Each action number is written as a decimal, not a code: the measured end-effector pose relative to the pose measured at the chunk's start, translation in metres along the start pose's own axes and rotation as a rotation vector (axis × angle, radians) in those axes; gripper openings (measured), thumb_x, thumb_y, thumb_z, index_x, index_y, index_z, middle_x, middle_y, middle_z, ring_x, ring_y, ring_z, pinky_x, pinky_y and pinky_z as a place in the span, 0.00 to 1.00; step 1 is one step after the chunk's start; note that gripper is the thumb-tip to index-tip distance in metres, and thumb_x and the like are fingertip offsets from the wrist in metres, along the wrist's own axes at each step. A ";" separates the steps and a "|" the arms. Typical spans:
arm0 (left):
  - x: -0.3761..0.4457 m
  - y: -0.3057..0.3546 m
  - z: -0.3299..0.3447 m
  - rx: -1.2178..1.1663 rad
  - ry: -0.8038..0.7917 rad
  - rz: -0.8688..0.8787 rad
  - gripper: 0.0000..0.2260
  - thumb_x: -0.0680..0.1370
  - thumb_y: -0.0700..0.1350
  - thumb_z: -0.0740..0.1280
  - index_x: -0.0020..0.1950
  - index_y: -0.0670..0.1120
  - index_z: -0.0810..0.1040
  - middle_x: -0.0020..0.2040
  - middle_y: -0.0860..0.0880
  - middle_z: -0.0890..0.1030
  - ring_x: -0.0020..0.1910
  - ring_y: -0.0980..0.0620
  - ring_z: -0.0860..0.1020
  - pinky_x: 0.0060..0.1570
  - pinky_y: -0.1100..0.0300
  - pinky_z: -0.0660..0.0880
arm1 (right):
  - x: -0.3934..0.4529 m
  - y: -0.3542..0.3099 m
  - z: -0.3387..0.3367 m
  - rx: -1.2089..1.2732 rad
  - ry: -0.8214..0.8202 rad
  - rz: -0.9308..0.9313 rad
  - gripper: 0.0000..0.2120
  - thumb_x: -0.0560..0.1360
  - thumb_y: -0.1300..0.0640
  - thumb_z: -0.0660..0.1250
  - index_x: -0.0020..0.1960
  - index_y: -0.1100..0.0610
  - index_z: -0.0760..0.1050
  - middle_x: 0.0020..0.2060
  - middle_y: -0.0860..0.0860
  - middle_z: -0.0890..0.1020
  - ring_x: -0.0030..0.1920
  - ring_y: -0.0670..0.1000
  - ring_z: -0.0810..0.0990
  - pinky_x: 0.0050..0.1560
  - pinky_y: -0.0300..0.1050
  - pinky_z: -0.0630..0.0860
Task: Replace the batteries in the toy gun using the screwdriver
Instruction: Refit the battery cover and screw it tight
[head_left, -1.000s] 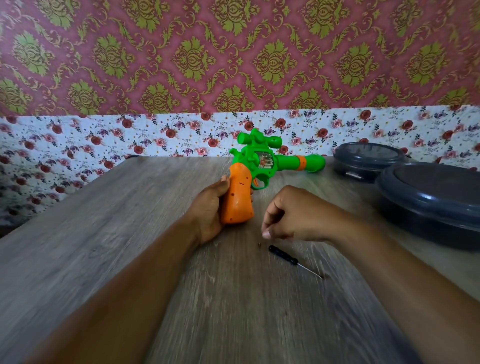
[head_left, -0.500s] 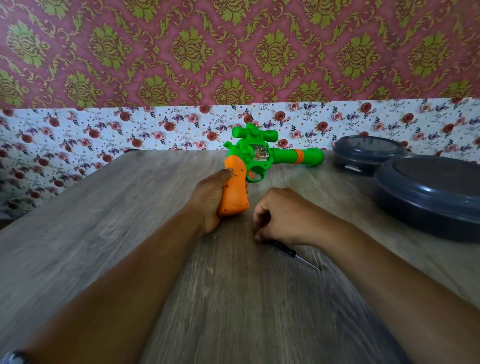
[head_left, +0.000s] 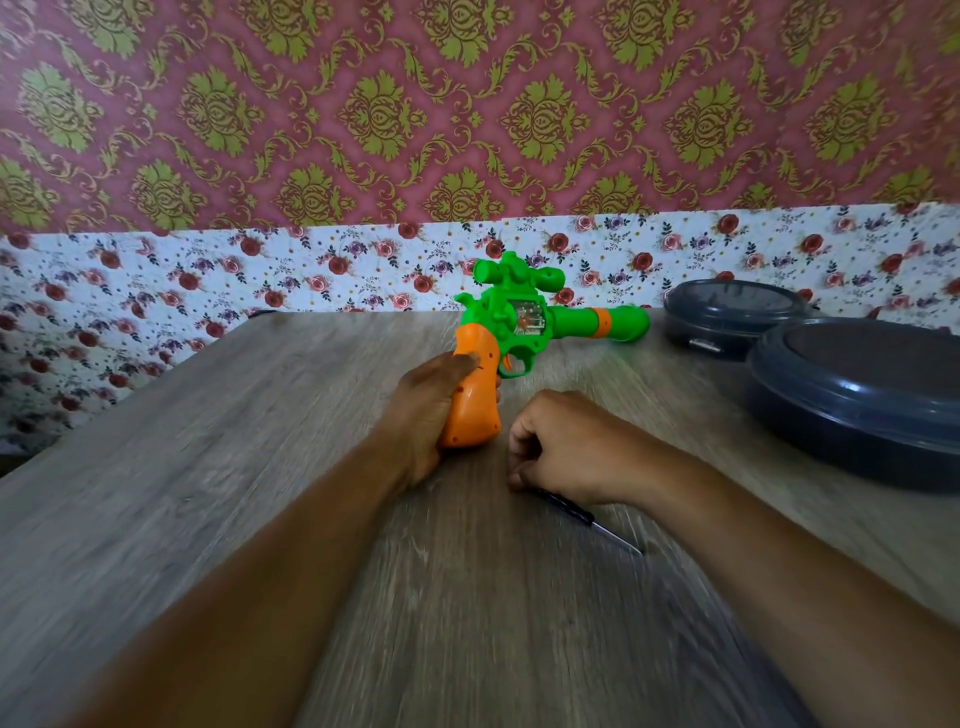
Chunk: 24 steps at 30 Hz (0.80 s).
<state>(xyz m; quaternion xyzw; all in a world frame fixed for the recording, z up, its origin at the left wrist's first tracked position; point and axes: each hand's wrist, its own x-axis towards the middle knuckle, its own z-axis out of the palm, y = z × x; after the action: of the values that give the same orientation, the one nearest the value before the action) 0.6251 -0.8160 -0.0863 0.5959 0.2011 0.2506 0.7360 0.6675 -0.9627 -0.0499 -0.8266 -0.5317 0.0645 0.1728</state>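
A green toy gun (head_left: 524, 322) with an orange grip stands upright on the wooden table (head_left: 260, 467), barrel pointing right. My left hand (head_left: 431, 410) is wrapped around the orange grip from the left. Just right of the grip, my right hand (head_left: 566, 447) rests on the table with curled fingers over the handle end of a small black screwdriver (head_left: 587, 517). The screwdriver lies flat, its metal tip pointing right and towards me. Whether the fingers grip the handle is hidden.
Two dark grey round lidded containers stand at the right: a large one (head_left: 862, 400) near the table's right edge and a smaller one (head_left: 727, 317) behind it by the floral wall. Bare wood stretches to the left and towards me.
My right hand dropped from beside the gun's grip onto the screwdriver's handle. My left hand kept its hold on the gun, which stayed put.
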 end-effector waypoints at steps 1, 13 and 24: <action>-0.001 -0.001 0.001 0.052 0.009 0.041 0.14 0.77 0.42 0.65 0.61 0.40 0.75 0.45 0.42 0.82 0.41 0.47 0.81 0.48 0.50 0.78 | 0.001 0.001 0.000 -0.001 0.009 0.001 0.01 0.70 0.61 0.71 0.39 0.58 0.81 0.32 0.47 0.76 0.40 0.48 0.75 0.33 0.33 0.66; -0.002 -0.005 0.004 0.257 0.035 0.123 0.15 0.76 0.42 0.67 0.62 0.41 0.73 0.47 0.45 0.81 0.46 0.46 0.80 0.54 0.46 0.77 | 0.010 0.013 0.005 0.161 0.290 0.029 0.04 0.70 0.61 0.71 0.37 0.59 0.80 0.32 0.47 0.78 0.32 0.40 0.71 0.30 0.27 0.64; -0.010 -0.001 0.008 -0.058 -0.076 -0.027 0.28 0.81 0.60 0.47 0.59 0.43 0.79 0.52 0.43 0.84 0.50 0.48 0.82 0.49 0.55 0.79 | 0.023 0.004 0.020 0.380 0.733 -0.098 0.00 0.70 0.64 0.71 0.40 0.61 0.80 0.38 0.52 0.82 0.39 0.48 0.79 0.42 0.37 0.73</action>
<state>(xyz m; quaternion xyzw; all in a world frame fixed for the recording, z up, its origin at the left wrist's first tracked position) 0.6225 -0.8286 -0.0858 0.5805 0.1738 0.2238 0.7634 0.6747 -0.9392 -0.0676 -0.7220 -0.4522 -0.1453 0.5031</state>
